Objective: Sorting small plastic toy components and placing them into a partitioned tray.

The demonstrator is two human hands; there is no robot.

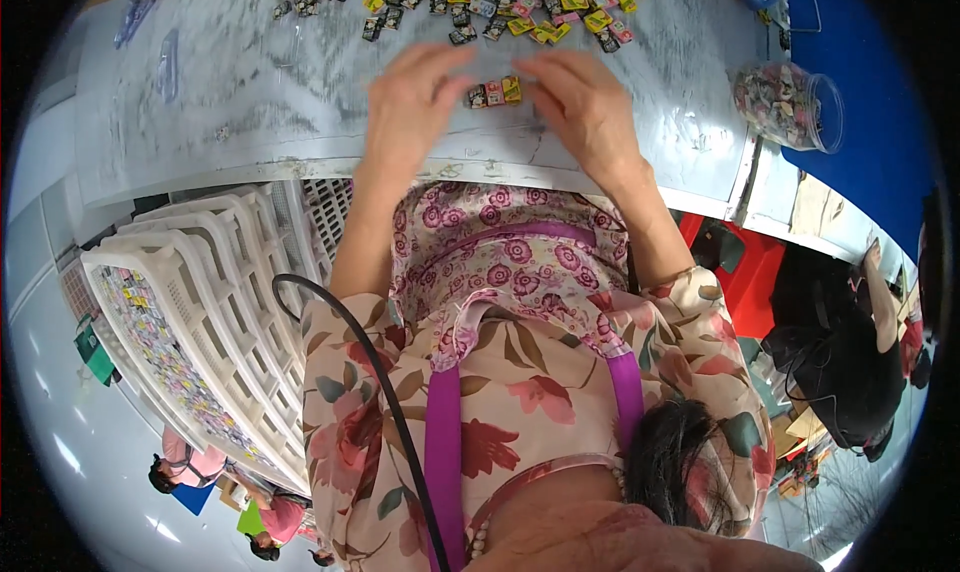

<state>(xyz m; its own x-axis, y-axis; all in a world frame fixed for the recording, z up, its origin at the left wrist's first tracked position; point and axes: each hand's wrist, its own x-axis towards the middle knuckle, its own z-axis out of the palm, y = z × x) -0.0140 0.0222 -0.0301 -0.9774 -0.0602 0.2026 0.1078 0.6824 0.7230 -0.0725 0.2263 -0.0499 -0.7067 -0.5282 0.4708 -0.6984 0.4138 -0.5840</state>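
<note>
On the worn white table, a short row of small flat packets point(493, 94), black, pink and yellow, lies side by side between my hands. My left hand point(408, 107) hovers just left of the row, slightly blurred, its thumb and forefinger apart and nothing visible in them. To the right of the yellow end, my right hand point(582, 110) is held with fingers curved and thumb spread, also a little smeared by motion. Beyond both hands spreads a loose heap of similar small packets point(545, 7) in black, yellow and pink.
A clear plastic jar point(785, 107) full of small packets lies at the table's right edge. Clear plastic pieces point(168, 67) rest at the far left. Below left, white plastic crates point(215, 302) stand stacked, one filled with packets. Other people point(850, 342) are nearby.
</note>
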